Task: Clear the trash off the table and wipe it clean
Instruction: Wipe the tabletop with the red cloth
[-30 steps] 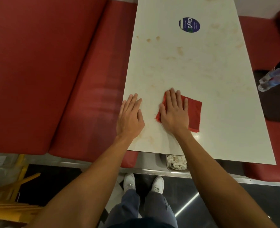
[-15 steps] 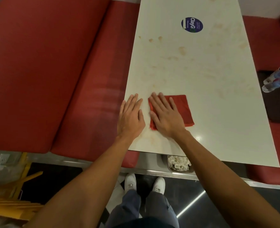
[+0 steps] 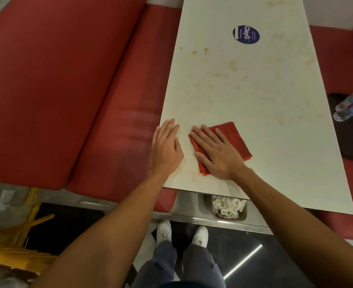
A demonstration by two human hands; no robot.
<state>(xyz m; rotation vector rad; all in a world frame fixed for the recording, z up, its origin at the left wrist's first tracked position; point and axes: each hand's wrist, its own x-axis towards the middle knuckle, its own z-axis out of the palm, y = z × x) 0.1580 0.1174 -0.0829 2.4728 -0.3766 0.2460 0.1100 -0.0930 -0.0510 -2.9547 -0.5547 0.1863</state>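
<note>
While your flat right hand [image 3: 217,156] presses the cloth [image 3: 236,138], left hand [image 3: 165,149] spread beside it, stains [image 3: 232,66] lie beyond. No trash shows.

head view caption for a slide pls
Right hand presses a red cloth on the stained table; left hand rests flat beside it.

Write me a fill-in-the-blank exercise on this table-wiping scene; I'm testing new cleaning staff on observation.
The right hand presses flat on a folded ____ cloth.
The left hand lies flat on the table, holding ____.
The round sticker on the table is dark ____.
The bin below the table's near edge holds crumpled ____ trash.
Missing words: red; nothing; blue; white.
</note>
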